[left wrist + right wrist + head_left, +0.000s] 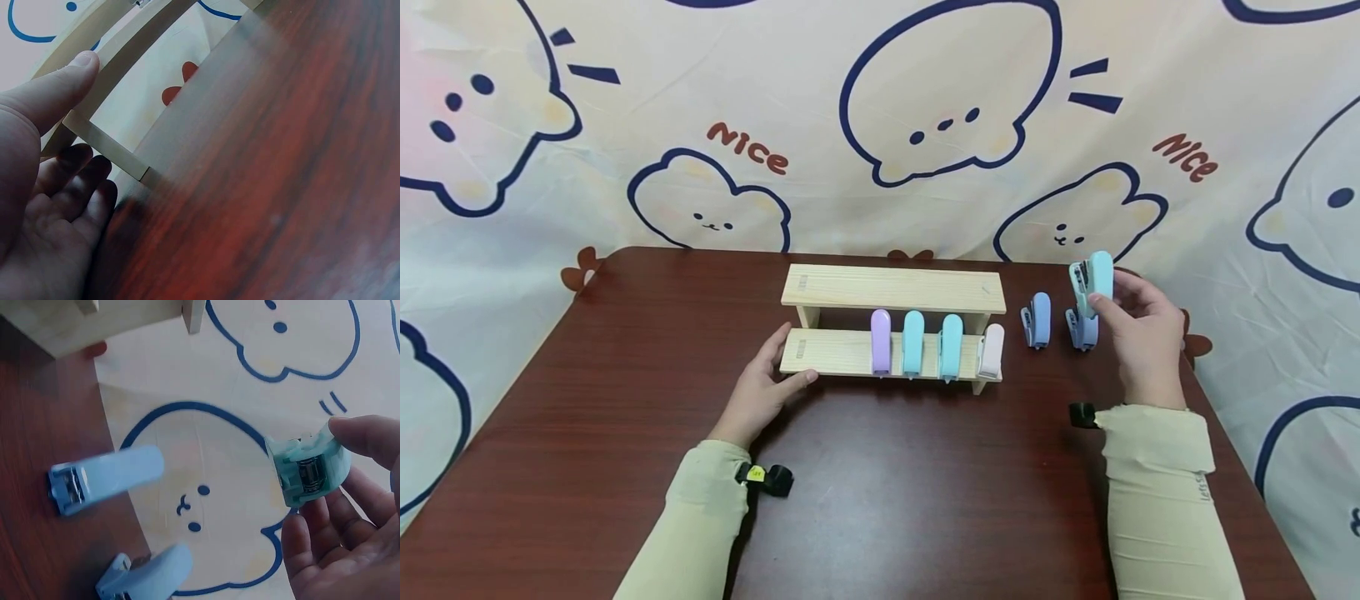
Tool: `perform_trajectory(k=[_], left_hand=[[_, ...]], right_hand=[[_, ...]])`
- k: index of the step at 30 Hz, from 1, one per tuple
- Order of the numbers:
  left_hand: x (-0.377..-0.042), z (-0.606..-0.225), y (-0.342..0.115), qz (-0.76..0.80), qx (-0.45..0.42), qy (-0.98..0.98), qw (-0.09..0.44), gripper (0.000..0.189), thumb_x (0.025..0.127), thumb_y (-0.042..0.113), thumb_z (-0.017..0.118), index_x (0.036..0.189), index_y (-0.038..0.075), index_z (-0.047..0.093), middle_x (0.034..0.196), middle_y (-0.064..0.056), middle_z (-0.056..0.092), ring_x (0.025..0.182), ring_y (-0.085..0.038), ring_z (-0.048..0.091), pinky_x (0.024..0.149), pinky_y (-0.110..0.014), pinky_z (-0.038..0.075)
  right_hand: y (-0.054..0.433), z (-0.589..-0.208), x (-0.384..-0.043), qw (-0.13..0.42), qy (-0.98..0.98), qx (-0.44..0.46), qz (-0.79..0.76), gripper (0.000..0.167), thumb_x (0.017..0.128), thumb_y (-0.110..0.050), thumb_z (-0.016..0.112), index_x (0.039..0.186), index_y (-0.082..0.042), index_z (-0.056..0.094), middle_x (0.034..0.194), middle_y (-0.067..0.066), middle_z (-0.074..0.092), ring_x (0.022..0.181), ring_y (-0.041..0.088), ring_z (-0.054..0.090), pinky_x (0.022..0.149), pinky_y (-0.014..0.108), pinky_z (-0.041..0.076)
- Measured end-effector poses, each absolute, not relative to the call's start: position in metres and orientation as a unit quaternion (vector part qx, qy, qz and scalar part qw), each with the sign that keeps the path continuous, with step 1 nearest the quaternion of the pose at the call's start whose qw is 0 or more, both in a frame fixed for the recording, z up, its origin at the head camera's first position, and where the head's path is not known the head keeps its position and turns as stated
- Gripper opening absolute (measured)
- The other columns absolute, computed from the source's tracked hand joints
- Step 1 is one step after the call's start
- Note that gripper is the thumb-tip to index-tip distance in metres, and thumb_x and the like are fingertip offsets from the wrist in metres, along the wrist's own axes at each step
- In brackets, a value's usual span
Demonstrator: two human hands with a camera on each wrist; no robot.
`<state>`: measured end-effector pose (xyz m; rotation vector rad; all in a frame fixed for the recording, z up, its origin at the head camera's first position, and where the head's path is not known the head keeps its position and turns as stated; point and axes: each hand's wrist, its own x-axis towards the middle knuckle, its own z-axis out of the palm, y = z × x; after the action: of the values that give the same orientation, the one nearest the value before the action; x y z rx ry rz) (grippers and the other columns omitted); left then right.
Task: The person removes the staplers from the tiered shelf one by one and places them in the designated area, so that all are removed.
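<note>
Cartoon-printed backdrop fabric [820,208] hangs behind the dark brown tabletop [910,483]. My right grip [1150,342] pinches a mint-green stapler [1101,273], held in the air near two blue staplers [1040,321]. My left grip [756,402] holds the left end of a two-tier wooden rack [835,352], whose lower tier carries a purple stapler [881,342], two turquoise staplers [913,343] and a white stapler [992,350] in a row.

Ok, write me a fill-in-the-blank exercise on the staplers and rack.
The left hand holds the ____ end of the rack. Its lower shelf bears ____ staplers. The leftmost stapler is ____. Besides the mint stapler in the right hand, ____ blue staplers are right of the rack.
Missing words: left; four; purple; two.
</note>
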<state>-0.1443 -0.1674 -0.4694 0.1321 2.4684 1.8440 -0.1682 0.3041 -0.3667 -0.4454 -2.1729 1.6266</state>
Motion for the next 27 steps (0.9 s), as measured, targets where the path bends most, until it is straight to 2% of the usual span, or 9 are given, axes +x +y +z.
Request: perform_trajectory(k=[8,11,23,27], left_hand=[[-0.144,-0.469,-0.168,0.597,0.043,0.801,0.028,0.094,0.089,0.019,0.079,0.161,0.01,0.019,0.15,-0.014,0.048,0.138,-0.023,0.042,0.116,-0.045,0.027],[-0.144,-0.468,-0.168,0.594,0.043,0.803,0.026,0.094,0.089,0.019,0.079,0.161,0.009,0.019,0.15,-0.014,0.048,0.138,-0.023,0.042,0.115,-0.046,0.028],[-0.143,-0.469,-0.168,0.599,0.043,0.799,0.03,0.094,0.089,0.019,0.079,0.162,0.014,0.019,0.149,-0.013,0.05,0.136,-0.022,0.044,0.114,-0.045,0.029],[-0.144,-0.468,-0.168,0.597,0.043,0.801,0.029,0.094,0.089,0.019,0.079,0.161,0.013,0.02,0.149,-0.013,0.049,0.136,-0.023,0.044,0.114,-0.045,0.029]], right_hand=[[0.318,-0.371,-0.171,0.206,-0.733,-0.176,0.624,0.042,0.088,-0.012,0.078,0.129,-0.015,0.07,0.114,-0.003,0.063,0.101,0.012,0.052,0.077,0.016,0.05],[0.321,-0.373,-0.171,0.201,-0.726,-0.189,0.63,0.044,0.088,-0.016,0.079,0.13,-0.017,0.069,0.115,-0.004,0.062,0.101,0.012,0.051,0.077,0.015,0.05],[0.342,-0.384,-0.175,0.195,-0.702,-0.232,0.645,0.045,0.086,-0.023,0.08,0.13,-0.02,0.069,0.125,-0.003,0.061,0.108,0.011,0.05,0.097,0.025,0.044],[0.348,-0.389,-0.177,0.198,-0.696,-0.24,0.647,0.045,0.086,-0.023,0.081,0.129,-0.019,0.07,0.123,-0.004,0.061,0.108,0.011,0.049,0.095,0.024,0.045]])
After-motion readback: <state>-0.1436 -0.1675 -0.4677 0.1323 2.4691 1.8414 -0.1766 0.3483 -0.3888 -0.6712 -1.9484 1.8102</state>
